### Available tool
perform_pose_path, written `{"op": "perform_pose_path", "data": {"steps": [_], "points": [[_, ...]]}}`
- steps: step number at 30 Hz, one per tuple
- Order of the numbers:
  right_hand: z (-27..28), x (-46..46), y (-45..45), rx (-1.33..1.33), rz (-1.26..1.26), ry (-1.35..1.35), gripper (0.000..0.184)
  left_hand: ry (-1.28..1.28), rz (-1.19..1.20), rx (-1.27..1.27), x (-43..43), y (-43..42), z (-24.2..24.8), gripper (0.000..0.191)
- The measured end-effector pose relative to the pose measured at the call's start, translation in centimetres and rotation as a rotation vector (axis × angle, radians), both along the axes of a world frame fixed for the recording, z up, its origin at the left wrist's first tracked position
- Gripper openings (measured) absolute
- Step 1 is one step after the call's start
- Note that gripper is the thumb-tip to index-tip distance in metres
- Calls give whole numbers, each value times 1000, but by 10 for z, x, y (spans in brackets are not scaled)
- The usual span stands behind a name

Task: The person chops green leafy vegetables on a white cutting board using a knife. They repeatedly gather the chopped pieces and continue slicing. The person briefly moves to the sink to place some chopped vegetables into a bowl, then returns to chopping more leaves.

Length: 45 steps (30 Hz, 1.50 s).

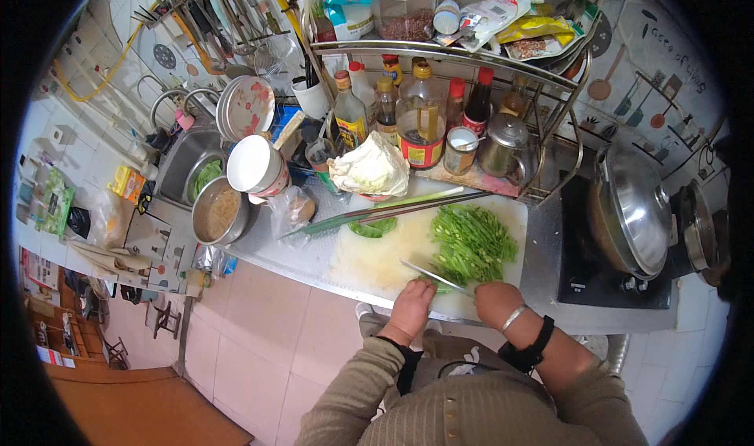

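My right hand [498,304] grips a kitchen knife [433,274], its blade angled to the left over the front of a white cutting board [392,254]. Under the blade, my left hand [410,306] presses some flat green pods [442,286] onto the board by its near edge. A heap of thinly sliced green pods [474,240] lies on the right side of the board, just beyond the knife. Farther back are a few uncut pods [372,227], a green onion [330,222] and dark chopsticks [412,208]. The left fingertips are partly hidden.
A cabbage [371,164] sits behind the board, before sauce bottles [421,122] and a metal rack [447,48]. To the left are a steel bowl of noodles [221,210], white bowls [254,164] and the sink [177,163]. A lidded wok [636,210] stands on the cooktop [589,275] at right.
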State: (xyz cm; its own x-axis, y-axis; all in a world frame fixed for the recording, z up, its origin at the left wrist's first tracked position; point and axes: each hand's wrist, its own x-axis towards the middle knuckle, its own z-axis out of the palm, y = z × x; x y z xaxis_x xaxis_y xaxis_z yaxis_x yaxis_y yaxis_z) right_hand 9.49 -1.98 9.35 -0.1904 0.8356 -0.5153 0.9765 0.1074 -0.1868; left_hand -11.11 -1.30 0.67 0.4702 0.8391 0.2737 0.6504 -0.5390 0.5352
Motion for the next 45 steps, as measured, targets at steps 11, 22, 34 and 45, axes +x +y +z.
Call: {"op": "perform_pose_path", "data": {"steps": [11,22,34,45], "points": [[-7,-13,10,55,-77,101,20,-37,7,53,-2,-6,4,25],[-27,-32,18,53,-84,83,21,-59,32,37,-3,-9,-4,25],[-24,-42,6,52,-73,60,20,-42,0,-35,-8,-14,-6,31],[-20,-34,-2,37,-29,41,19,-142,45,36,-8,-14,-11,24]]}}
